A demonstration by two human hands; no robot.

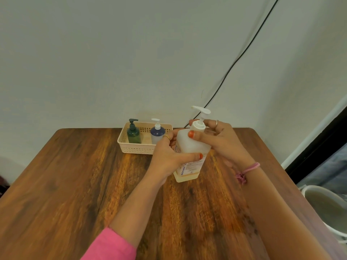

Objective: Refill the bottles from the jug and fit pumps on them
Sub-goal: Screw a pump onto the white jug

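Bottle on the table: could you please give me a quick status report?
Left hand grips bottle body. Right hand pinches pump collar. Basket behind, clear of work.

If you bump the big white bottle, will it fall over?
Probably easily: the white bottle is tall with a pump on top. It looks mostly empty, with liquid only near the bottom, so likely light. The left hand steadies it now.

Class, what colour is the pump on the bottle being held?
White; the pump shows best in the head view.
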